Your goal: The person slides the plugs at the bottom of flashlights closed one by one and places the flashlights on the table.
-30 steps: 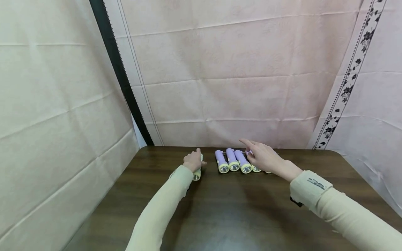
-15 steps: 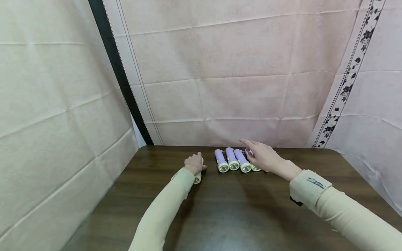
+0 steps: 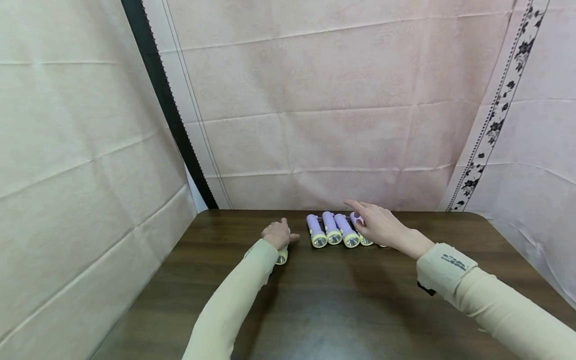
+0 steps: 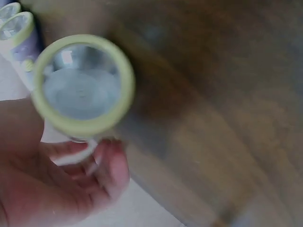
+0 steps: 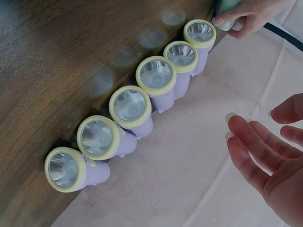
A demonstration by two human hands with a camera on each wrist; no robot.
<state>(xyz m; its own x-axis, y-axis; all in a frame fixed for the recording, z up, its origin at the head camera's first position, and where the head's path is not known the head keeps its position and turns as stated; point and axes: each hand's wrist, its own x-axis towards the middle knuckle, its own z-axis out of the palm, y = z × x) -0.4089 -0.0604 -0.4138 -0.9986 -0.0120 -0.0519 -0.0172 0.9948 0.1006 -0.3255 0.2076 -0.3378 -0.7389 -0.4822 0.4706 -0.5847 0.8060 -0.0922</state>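
A green-bodied flashlight (image 3: 282, 257) with a pale yellow rim is in my left hand (image 3: 276, 234), left of a row of purple flashlights (image 3: 330, 227). In the left wrist view its lens (image 4: 81, 87) faces the camera, and the fingers curl beside its body. The right wrist view shows the thumb and fingers of that hand around the green body (image 5: 229, 15). My right hand (image 3: 380, 226) hovers over the right end of the row, hiding part of it. Its fingers (image 5: 255, 144) are relaxed, apart from the flashlights, and hold nothing.
Several purple flashlights with yellow rims lie side by side near the far edge of the dark wooden table (image 3: 310, 305), lenses toward me. Pale cloth (image 3: 342, 110) hangs behind the table, and another cloth (image 3: 90, 165) hangs along the left.
My left hand has drawn the green flashlight slightly toward me. The right hand and the purple row stay in place.
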